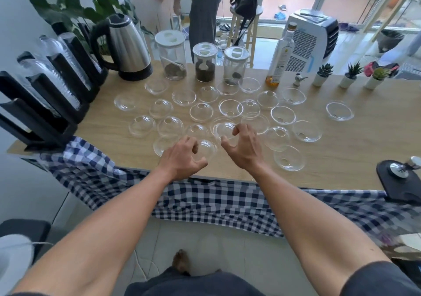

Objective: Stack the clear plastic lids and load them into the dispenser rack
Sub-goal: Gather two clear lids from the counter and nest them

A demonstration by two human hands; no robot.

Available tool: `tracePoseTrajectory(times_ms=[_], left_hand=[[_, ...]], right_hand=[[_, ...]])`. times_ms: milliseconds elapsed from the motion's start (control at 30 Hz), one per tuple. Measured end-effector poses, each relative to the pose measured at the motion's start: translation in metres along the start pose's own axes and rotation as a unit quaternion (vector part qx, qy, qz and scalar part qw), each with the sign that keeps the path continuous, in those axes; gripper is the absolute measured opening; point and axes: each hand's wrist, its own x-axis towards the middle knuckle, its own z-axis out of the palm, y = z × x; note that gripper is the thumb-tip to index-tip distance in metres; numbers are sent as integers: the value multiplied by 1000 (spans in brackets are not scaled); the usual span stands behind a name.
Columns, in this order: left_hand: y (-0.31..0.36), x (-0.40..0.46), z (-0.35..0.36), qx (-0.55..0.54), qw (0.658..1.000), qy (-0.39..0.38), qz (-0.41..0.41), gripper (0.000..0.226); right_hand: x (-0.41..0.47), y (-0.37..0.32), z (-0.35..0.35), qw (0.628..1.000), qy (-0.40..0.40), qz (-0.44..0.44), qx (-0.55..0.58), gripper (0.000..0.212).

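Observation:
Several clear dome lids lie scattered over the wooden table (341,159), some dome up and some dome down. My left hand (182,159) hovers near the front edge, its fingers curled and apart around the left rim of one clear lid (208,149) that rests on the table. My right hand (242,146) is clawed, thumb and forefinger apart, over the near right rim of another clear lid (224,129). The black dispenser rack (45,113) stands at the table's left end, its slanted slots holding stacks of clear lids (66,86).
A steel kettle (127,47), three jars (205,62) and a bottle (281,56) line the back edge, with small potted plants (350,75) at the back right. A black tamper mat (401,179) sits at the front right corner. A person (202,11) stands behind the table.

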Motion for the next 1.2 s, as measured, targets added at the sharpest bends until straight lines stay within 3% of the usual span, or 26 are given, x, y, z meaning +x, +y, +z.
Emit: tracePoseTrajectory(times_ms=[233,600,767,900,1067,1200], left_hand=[[-53,-10,-58,11,996,84,-33,43],[-108,23,-86,-17,993,116,-21,45],[-107,47,-85,-56,992,113,-6,56],[-99,68,-73,-58,995,83,16,75],[-83,91,-49,4,998,27,50,84],[-68,103,-29,58,995,5,81,78]], right_hand=[[40,-49,41,998,-18,-51,-18,42],[54,-70,96,985,-98,-24,-138,47],[53,-63,107,985,-111,8,-128,62],[49,-57,111,987,-112,7,-114,86],[38,-41,97,989,28,9,-146,65],[27,-17,89,973,1,33,-230,53]])
